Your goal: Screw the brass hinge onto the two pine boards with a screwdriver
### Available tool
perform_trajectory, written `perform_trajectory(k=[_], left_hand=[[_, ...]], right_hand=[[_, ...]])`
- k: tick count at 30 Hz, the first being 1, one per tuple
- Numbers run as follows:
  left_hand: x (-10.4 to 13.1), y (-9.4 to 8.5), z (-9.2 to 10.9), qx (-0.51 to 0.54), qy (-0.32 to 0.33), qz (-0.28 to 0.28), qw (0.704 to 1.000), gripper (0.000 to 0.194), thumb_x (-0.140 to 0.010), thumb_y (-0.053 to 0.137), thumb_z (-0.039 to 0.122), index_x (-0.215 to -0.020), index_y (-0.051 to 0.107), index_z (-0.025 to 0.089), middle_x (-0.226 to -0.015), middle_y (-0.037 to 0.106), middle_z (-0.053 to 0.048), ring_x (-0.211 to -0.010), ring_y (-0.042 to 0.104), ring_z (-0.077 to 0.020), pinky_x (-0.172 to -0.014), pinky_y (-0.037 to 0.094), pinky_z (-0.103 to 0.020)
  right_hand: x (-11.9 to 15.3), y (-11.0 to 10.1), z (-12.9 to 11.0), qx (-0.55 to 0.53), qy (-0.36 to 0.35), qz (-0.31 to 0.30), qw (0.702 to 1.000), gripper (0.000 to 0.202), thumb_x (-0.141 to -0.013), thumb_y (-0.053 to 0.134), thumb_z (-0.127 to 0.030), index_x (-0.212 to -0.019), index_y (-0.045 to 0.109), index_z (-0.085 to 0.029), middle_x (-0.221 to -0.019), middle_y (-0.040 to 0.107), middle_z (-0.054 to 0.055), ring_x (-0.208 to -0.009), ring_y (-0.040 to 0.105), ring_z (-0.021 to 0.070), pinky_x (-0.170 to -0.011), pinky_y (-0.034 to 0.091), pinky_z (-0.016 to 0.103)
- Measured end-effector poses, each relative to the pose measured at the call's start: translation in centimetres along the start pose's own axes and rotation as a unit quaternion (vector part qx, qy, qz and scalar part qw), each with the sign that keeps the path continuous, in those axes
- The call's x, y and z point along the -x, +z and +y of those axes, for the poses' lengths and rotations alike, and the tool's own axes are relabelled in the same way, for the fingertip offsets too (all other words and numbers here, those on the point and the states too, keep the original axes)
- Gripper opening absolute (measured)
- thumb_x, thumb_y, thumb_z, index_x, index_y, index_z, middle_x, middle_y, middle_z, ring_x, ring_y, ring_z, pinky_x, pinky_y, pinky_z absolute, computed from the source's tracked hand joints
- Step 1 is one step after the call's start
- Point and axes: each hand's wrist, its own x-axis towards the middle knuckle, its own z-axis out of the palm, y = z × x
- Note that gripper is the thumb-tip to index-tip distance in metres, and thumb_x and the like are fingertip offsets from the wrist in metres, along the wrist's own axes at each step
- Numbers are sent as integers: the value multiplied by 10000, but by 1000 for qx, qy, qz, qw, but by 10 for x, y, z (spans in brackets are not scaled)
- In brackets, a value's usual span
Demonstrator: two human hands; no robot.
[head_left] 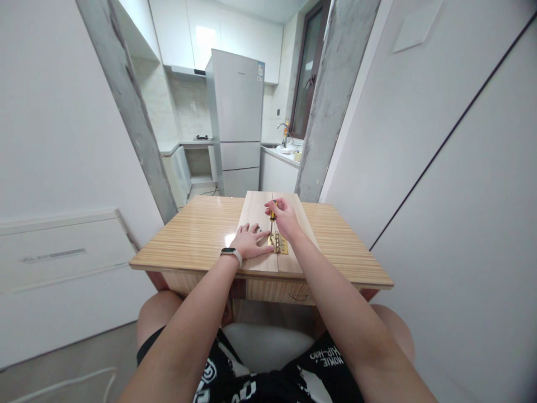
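Note:
My right hand (285, 217) is closed round the yellow and black handle of a screwdriver (272, 214), held upright with its shaft pointing down at a brass hinge (282, 244). The hinge lies across the seam between two pale wooden boards (258, 208). My left hand (250, 242) rests flat on the left board with its fingers spread, thumb and forefinger touching the hinge's left side. A small dark item shows near its fingertips, too small to make out. The screwdriver's tip is at the hinge's left leaf; whether it sits in a screw cannot be seen.
The boards lie on a striped wooden table (191, 238) with a drawer handle (298, 296) at its front. Beyond stand a silver refrigerator (239, 101) and a sink counter (280, 159). White panels flank both sides.

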Motion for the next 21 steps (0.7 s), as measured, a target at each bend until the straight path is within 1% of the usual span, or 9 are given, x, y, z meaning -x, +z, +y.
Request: perform_trajectory(k=[4, 7, 10, 14, 21], left_hand=[[0, 0, 0, 1, 0, -1, 1000, 897, -817, 451, 986, -1570, 514, 502, -1695, 406, -36, -1545, 294, -494, -1253, 194, -673], [0, 0, 0, -1, 4, 3, 1000, 887, -823, 450, 980, -1565, 523, 499, -1690, 412, -40, -1537, 306, -490, -1251, 201, -669], [0, 1, -1, -2, 6, 5, 1000, 880, -827, 448, 978, -1562, 527, 500, -1687, 414, -40, -1533, 310, -489, -1250, 207, -667], [-1, 2, -2, -3, 4, 3, 1000, 895, -818, 442, 988, -1564, 524, 500, -1686, 411, -50, -1534, 304, -501, -1246, 207, -678], [-1, 3, -2, -5, 11, 10, 1000, 901, -816, 414, 1001, -1560, 527, 506, -1668, 427, -59, -1524, 324, -486, -1243, 213, -681]], right_hand=[[1, -3, 2, 5, -1, -9, 1000, 464, -773, 857, -608, -880, 594, -242, -858, 732, 1, -720, 619, 136, -679, 473, 284], [1, -5, 4, 4, 1, -12, 1000, 458, -788, 846, -606, -893, 585, -244, -875, 731, 2, -738, 618, 136, -699, 474, 287], [0, -6, 4, 4, 1, -10, 1000, 452, -794, 841, -600, -897, 585, -243, -874, 725, 0, -742, 618, 133, -717, 475, 287], [0, -5, 3, 3, 8, -12, 1000, 461, -785, 843, -607, -901, 581, -247, -883, 724, 2, -734, 616, 135, -697, 464, 285], [-2, -5, 3, -1, 0, -34, 999, 429, -828, 805, -626, -1004, 674, -257, -874, 708, 7, -725, 574, 140, -706, 452, 294]])
